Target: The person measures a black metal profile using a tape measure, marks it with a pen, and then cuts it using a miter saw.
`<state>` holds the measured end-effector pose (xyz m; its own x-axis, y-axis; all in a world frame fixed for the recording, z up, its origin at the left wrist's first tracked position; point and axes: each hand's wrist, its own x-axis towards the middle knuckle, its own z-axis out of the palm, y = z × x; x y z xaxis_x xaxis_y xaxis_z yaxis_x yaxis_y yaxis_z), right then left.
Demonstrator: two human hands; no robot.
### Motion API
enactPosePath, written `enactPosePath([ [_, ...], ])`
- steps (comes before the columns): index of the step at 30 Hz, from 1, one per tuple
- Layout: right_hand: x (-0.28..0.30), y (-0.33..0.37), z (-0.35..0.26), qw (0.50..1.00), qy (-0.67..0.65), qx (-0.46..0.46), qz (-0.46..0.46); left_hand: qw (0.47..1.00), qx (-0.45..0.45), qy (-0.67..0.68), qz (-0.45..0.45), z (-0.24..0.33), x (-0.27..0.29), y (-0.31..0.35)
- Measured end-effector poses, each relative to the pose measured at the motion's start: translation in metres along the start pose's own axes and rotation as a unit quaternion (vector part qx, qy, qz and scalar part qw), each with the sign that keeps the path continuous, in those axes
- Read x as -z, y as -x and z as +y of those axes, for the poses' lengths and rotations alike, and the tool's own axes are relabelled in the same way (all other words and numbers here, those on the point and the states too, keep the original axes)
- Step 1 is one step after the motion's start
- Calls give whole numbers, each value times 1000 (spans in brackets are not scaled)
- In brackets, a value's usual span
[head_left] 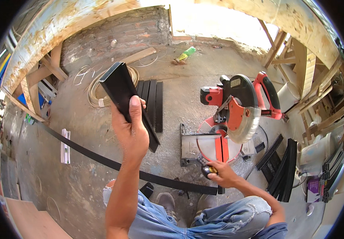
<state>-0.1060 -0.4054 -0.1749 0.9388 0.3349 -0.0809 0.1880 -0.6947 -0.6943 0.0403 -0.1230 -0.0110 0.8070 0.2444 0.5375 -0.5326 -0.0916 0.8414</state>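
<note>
My left hand (pixel 131 129) is raised and closed round a black rectangular metal tube (pixel 118 85), its open end pointing up and away. Fingers of my right hand (pixel 225 175) are wrapped round a black-and-yellow handle (pixel 209 170) at the front of the red miter saw (pixel 235 115). Whatever that handle belongs to is partly hidden. The saw stands on the floor with its head up and its grey-and-red base (pixel 207 145) facing me. Just in front of my feet a long black bar (pixel 112 162) lies across the floor, its right end near the saw base.
Several cut black tubes (pixel 152 99) lie beside a coil of hose (pixel 96 91). More black pieces (pixel 279 167) are at the right, by a white bucket (pixel 317 153). A spirit level (pixel 65 146) lies left, a green bottle (pixel 189 51) at the back. Timber frames (pixel 56 59) stand at the sides.
</note>
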Motion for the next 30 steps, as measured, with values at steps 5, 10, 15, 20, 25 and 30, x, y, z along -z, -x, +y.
enactPosePath([
  [5,105,-21,-58,958,-271,-88,-27,993,90,71,-23,-7,-10,-7],
  [10,136,-56,-137,964,-228,-101,92,977,142,91,-129,-18,-14,-5],
  [15,114,-69,-163,969,-74,20,234,930,173,188,-264,-6,-39,9],
  [20,77,-79,-142,952,-16,66,299,891,235,191,-339,-19,-40,29],
  [25,65,-82,-125,959,21,113,257,936,174,145,-270,-25,-34,40],
  [30,74,-87,-114,988,-32,55,142,967,186,12,-174,-35,-7,13],
])
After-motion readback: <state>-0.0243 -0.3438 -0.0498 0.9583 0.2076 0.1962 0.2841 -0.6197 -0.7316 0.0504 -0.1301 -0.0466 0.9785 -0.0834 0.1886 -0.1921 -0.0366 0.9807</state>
